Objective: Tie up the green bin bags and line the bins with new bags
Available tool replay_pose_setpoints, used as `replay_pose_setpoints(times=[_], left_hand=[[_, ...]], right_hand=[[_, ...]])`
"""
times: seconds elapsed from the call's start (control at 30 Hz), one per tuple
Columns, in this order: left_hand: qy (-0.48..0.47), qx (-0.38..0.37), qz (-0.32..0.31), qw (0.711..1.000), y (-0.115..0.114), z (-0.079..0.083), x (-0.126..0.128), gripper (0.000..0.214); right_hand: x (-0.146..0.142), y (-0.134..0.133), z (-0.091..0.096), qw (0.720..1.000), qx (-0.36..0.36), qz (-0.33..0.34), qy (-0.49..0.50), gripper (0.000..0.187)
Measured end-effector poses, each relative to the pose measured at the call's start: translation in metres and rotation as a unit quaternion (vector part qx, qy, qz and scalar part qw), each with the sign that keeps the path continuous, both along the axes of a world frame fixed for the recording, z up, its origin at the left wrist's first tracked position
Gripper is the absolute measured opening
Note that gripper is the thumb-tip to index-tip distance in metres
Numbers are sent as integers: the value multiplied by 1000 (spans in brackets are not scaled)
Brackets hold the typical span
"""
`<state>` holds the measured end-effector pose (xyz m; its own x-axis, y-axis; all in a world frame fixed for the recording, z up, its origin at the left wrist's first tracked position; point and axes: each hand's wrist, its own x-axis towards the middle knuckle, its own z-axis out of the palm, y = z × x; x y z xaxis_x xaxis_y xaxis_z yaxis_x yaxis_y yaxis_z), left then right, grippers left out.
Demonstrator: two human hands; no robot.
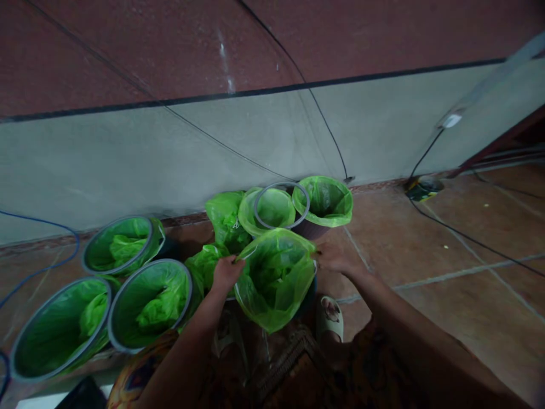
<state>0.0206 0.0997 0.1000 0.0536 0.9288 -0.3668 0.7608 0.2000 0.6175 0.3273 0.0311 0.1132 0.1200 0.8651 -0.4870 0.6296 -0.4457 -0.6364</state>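
Observation:
A thin green plastic bag (275, 278) is stretched wide between my hands, its mouth facing up over a dark bin (310, 298) that mostly hides beneath it. My left hand (227, 272) pinches the bag's rim on one side. The opposite side of the rim is gripped by my right hand (334, 258). Crumpled green plastic lies inside the bag. Just beyond it, a loose grey ring (307, 205) rests across a bin lined with a green bag (247, 213). Beside that stands another bin with a green liner (347, 210) folded over its edge.
Three grey-rimmed bins, a rear one (87, 250), a front one (19, 346) and a nearer one (113, 324), stand at left with green liners. Bunched green bags (225, 213) sit by the wall (106, 165). Black cable (468, 234) crosses the tiles; a small can (421, 190) stands right.

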Motion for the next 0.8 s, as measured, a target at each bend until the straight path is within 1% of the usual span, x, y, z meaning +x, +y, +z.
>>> replay_pose_setpoints(times=[0.07,0.1,0.17,0.23,0.33,0.4,0.47,0.53,0.63,0.7,0.8], left_hand=[[-85,-20,22,996,-3,-4,2,25],[-122,-27,26,992,-5,-4,3,26],[-180,-38,30,982,-8,-2,4,28],[-221,-57,43,973,-9,2,5,28],[-260,-94,78,958,-10,6,4,27],[-268,-103,85,954,-11,6,4,29],[-268,-99,78,955,-12,4,3,34],[-269,-81,68,957,-12,0,3,38],[-274,-35,62,959,-10,-9,2,32],[-250,0,44,967,-7,-16,1,26],[-169,45,5,985,-4,-22,-1,24]], right_hand=[[-3,-6,-7,999,7,19,-31,21],[-5,-10,-9,1000,4,16,-24,22],[-7,-18,-11,1000,-15,-3,20,28],[-7,-26,-12,996,-41,-36,71,34],[-5,-34,-15,985,-65,-70,142,30],[-3,-38,-17,978,-61,-68,186,24],[-3,-40,-21,975,-42,-61,210,19],[-3,-41,-24,976,-18,-61,210,15],[-4,-42,-28,978,14,-70,195,11],[-5,-41,-28,976,30,-80,200,9],[-6,-41,-26,969,39,-97,223,12]])
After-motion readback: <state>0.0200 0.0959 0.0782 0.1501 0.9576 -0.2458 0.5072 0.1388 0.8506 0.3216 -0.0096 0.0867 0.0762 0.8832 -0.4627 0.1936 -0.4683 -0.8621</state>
